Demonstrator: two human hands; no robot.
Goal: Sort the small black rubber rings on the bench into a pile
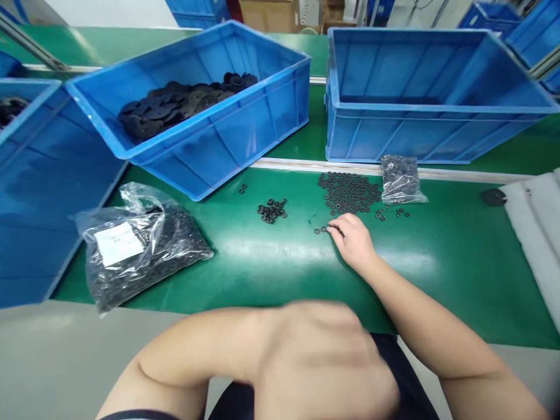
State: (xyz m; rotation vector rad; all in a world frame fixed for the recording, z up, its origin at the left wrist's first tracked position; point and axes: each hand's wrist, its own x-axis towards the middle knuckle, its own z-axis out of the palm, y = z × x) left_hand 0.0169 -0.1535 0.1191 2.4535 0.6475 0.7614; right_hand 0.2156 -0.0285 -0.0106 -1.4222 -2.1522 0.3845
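Small black rings on a green worktop, two bare hands above

Right hand (355, 240): low over the green worktop (254, 274), thumb and index fingertips close together at the end of a short row of black rings (324, 229). Whether the fingers are clamped on a ring cannot be told.

Left hand (326, 361): raised close to the camera, back of the hand uppermost, heavily blurred. Fingertips out of sight; whether they are apart, together or closed on anything cannot be told. The two hands are well apart.

Ring spread (350, 192): many rings, mostly a single flat layer, just beyond the right hand.

Ring heap (272, 210): smaller, piled, to the left of the short row.

Ring pair (243, 189): farther left, near the disc bin.

Scattered rings (380, 216): a few, below the small bag.

Small bag (400, 178): clear plastic, dark pieces inside, beside the spread.

Large bag (153, 251): clear plastic, filled with small dark pieces, white label (118, 243) on its face; at the left.

Disc bin (205, 149): blue plastic, set at an angle, holding black discs (170, 105).

Right-hand bin (402, 134): blue plastic, behind the small bag.

Far-left bin (44, 192): blue plastic, cut by the view's edge.

Single black disc (493, 197): at the right, against white material (536, 221).
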